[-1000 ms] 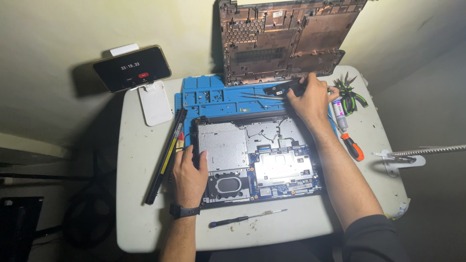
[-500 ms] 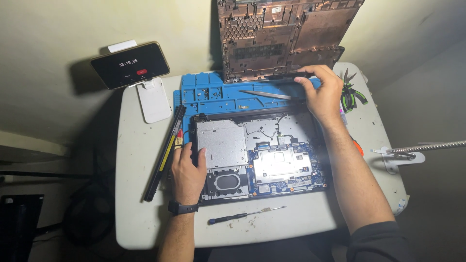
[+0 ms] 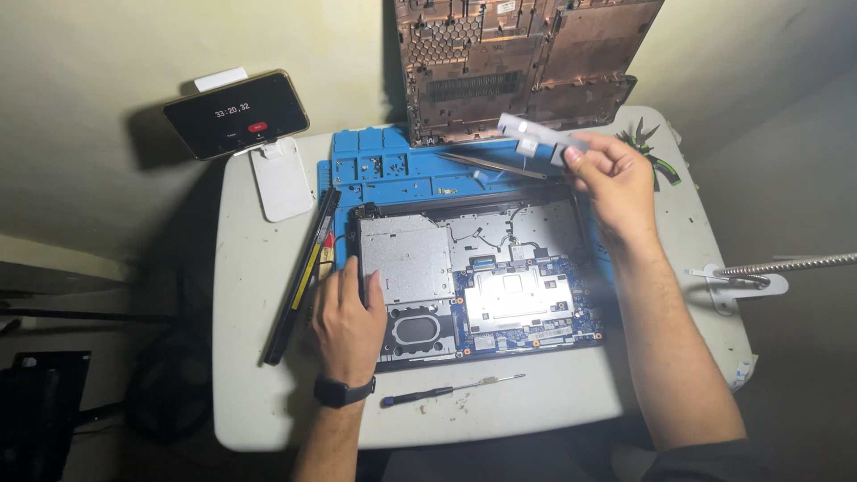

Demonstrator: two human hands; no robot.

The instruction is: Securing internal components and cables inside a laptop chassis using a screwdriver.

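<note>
An opened laptop base (image 3: pixel 482 277) with its circuit board and metal shielding exposed lies on a blue work mat (image 3: pixel 393 174). My left hand (image 3: pixel 346 321) rests flat on the laptop's left front corner, a dark watch on the wrist. My right hand (image 3: pixel 611 183) is raised above the laptop's far right corner and pinches a thin silvery metal strip (image 3: pixel 536 136) between thumb and fingers. The strip hangs in the air in front of the removed bottom cover (image 3: pixel 522 62), which leans upright against the wall.
A long black battery (image 3: pixel 302 272) lies left of the laptop. A small screwdriver (image 3: pixel 451 390) lies near the table's front edge. A phone on a white stand (image 3: pixel 237 114) stands at back left. Pliers (image 3: pixel 652 152) lie at back right. A flexible lamp arm (image 3: pixel 777 266) comes in from the right.
My right hand has lifted off the mat's far right end and now holds the metal strip in the air. My left hand stays on the laptop.
</note>
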